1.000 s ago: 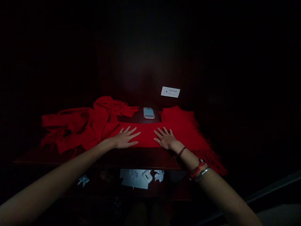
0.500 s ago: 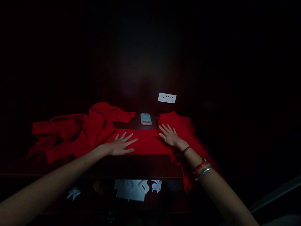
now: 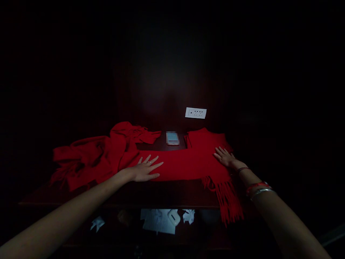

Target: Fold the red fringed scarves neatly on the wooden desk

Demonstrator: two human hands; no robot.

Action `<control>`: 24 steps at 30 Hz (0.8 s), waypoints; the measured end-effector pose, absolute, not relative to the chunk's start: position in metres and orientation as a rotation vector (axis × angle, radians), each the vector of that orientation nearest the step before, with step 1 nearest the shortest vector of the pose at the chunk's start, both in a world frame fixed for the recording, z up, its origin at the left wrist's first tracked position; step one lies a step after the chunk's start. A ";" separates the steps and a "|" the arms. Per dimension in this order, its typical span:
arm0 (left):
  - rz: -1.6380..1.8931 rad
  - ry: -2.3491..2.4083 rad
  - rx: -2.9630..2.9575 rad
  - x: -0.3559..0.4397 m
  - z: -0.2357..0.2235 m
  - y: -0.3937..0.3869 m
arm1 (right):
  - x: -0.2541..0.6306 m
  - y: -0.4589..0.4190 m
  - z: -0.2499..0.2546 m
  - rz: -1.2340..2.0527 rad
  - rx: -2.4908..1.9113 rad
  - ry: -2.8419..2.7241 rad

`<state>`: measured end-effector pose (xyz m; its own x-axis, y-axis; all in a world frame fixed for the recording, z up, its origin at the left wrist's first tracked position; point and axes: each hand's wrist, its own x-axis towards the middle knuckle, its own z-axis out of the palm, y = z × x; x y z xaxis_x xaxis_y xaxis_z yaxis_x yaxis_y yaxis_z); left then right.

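A red fringed scarf (image 3: 180, 163) stretches across the dark table (image 3: 172, 196), flat in its middle and bunched in loose folds at the left. My left hand (image 3: 147, 170) lies palm down on the flat part, fingers spread, a ring on one finger. Towards the scarf's right end, my right hand (image 3: 225, 157) rests with its fingers stretched out on the cloth. Below that hand, the fringe (image 3: 229, 201) hangs past the table's front edge. Red cloth also lies folded at the back right.
A phone (image 3: 172, 138), its screen blurred, lies behind the scarf. On the dark wall is a white socket plate (image 3: 196, 113). Below the tabletop are papers (image 3: 156, 223), a white rounded case (image 3: 174, 217) and crumpled white scraps (image 3: 188, 216).
My right hand has slid to the right over the scarf, and the fringe below it is more spread out. My left hand stays on the cloth. The view has shifted slightly.
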<state>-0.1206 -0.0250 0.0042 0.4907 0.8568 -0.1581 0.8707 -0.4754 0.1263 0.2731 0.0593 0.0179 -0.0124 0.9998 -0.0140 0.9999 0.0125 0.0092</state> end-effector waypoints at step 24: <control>-0.032 1.535 2.593 -0.078 -0.007 -0.019 | 0.139 -0.047 0.007 -0.243 1.447 2.658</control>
